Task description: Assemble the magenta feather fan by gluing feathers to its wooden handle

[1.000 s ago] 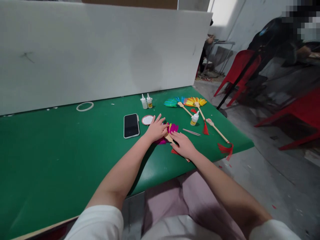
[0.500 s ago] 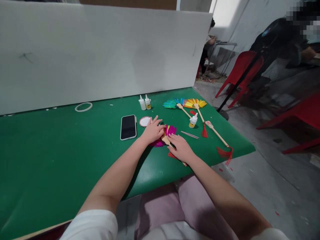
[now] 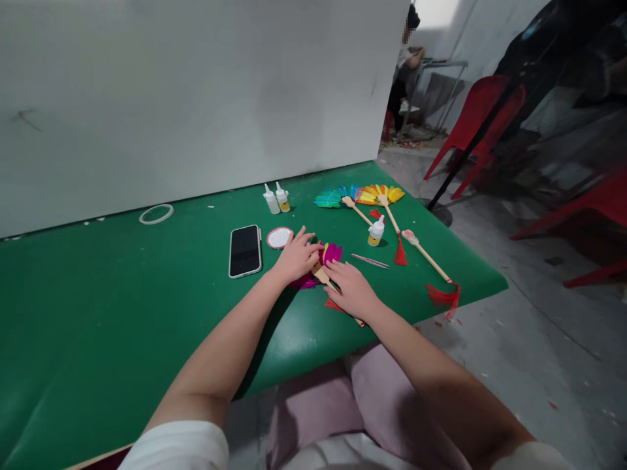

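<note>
A magenta fan [image 3: 332,252] with a touch of yellow and a pale wooden handle lies on the green table between my hands. Over its left side rests my left hand [image 3: 296,256], fingers stretched out and apart, the fingertips touching the fan. My right hand [image 3: 353,287] lies across the lower right petals and handle with its fingers extended. Both hands cover much of the fan. A red tassel [image 3: 334,305] shows beneath my right hand. Near my left hand is a small round white disc with a red rim [image 3: 280,237]. Tweezers [image 3: 371,261] lie right of my right hand.
A phone [image 3: 245,250] lies left. Two glue bottles [image 3: 277,199] stand behind, another bottle [image 3: 376,231] right. Blue-green [image 3: 330,198] and yellow [image 3: 382,194] fans lie at back right, beside a bare wooden handle [image 3: 427,256] with a tassel. A ring [image 3: 156,214] and white board [image 3: 196,98] are behind.
The camera view has shifted slightly, so the objects on the table sit a little differently in the picture. Both hands stay on the magenta fan with hardly any movement.
</note>
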The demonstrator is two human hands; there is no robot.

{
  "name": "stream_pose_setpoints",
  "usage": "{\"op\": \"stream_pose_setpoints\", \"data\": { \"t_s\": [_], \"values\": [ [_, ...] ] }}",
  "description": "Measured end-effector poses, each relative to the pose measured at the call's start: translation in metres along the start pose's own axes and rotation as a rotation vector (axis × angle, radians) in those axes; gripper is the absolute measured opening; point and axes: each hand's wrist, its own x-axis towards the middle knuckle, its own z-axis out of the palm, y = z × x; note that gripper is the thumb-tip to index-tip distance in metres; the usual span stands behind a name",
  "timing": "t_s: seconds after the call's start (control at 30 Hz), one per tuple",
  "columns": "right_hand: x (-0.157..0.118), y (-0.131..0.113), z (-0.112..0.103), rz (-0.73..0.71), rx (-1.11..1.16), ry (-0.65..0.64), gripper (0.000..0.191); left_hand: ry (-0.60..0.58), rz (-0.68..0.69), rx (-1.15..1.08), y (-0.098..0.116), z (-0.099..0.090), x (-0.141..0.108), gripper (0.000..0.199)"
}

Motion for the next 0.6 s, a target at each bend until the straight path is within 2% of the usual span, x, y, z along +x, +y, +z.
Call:
{"op": "stream_pose_setpoints", "data": {
  "t_s": [0.13,0.33,0.6],
  "values": [
    [-0.0001,-0.0011,-0.0013,0.007,0.016,-0.014,0.047,-0.041,-0.021,-0.064,-0.0008,0.0013,0.0016,0.037],
    [0.0001,-0.0015,-0.0021,0.005,0.023,-0.016,0.049,0.017,-0.055,-0.063,-0.0031,-0.0024,0.0008,0.037],
    [-0.0030,-0.0004,0.0008,-0.010,0.033,0.021,0.048,0.012,-0.023,0.005,-0.0042,0.0004,-0.0042,0.036]
  ]
}}
